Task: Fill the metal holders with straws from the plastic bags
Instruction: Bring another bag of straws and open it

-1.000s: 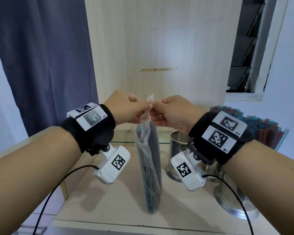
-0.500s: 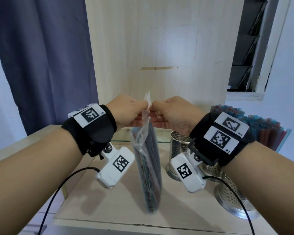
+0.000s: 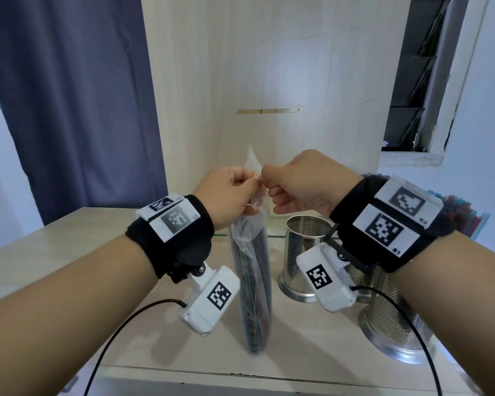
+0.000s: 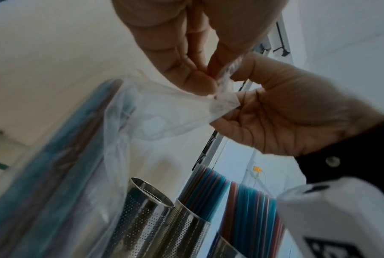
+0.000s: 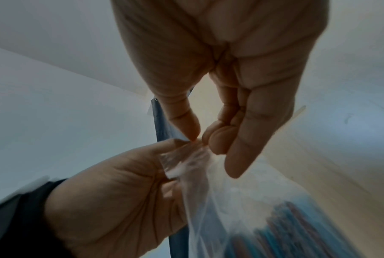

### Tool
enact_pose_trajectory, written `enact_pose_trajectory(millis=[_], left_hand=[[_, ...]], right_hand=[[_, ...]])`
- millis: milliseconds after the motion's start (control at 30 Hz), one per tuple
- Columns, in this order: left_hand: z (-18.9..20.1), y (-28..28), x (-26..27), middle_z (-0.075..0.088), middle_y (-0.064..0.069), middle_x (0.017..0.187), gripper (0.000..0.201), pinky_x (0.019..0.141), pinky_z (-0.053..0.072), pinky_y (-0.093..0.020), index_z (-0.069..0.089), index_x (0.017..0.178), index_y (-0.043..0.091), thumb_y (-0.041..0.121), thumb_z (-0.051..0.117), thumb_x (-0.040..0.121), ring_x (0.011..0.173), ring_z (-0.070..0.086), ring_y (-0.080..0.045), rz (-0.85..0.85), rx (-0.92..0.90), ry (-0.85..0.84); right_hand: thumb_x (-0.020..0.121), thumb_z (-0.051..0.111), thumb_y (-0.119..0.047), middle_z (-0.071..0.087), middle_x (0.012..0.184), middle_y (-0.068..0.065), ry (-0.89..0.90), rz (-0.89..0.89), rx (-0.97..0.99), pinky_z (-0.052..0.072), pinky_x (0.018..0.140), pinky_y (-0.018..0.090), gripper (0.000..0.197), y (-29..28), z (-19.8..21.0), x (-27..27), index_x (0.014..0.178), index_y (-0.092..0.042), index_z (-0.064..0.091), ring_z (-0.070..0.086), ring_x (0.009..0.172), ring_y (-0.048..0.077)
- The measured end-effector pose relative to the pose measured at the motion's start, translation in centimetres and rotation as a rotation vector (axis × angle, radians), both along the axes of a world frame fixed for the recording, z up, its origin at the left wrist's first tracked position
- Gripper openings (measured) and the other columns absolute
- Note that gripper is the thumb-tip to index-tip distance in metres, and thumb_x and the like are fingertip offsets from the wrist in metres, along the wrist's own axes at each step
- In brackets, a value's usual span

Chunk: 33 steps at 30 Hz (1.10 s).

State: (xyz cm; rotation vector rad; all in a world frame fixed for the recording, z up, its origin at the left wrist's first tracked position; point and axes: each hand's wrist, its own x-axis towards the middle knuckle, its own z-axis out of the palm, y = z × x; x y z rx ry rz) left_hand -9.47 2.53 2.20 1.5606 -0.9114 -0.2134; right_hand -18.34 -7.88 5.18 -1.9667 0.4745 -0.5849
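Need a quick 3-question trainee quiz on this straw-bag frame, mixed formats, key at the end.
1. True or false: the left hand and right hand both pinch the top of the bag.
2. Multiple choice: the holder nearest the bag is A) full of straws, B) empty as far as its open top shows, C) lying on its side.
3. Fill in: in the left wrist view, the straws already in holders stand beyond the ___ one.

Key: 1 true. 2 B. 3 empty.
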Motion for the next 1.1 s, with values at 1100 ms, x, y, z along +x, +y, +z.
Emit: enact_pose_trajectory(millis=[1100], left_hand=[[0.8, 0.7, -1.5, 0.066, -0.010, 0.058, 0.024, 0.052, 0.056, -0.021, 0.060, 0.077, -0.007, -0.002, 0.046, 0.096, 0.051, 0.066, -0.014, -0.164, -0.089, 0.392]], right_hand=[[0.095, 0.044, 0.003, 0.060, 0.059, 0.006, -0.247, 0.304, 0.471, 0.055, 0.058, 0.021, 0.037, 0.2, -3.3, -0.5, 0.064, -0.005, 0.061, 0.056, 0.051, 0.010]])
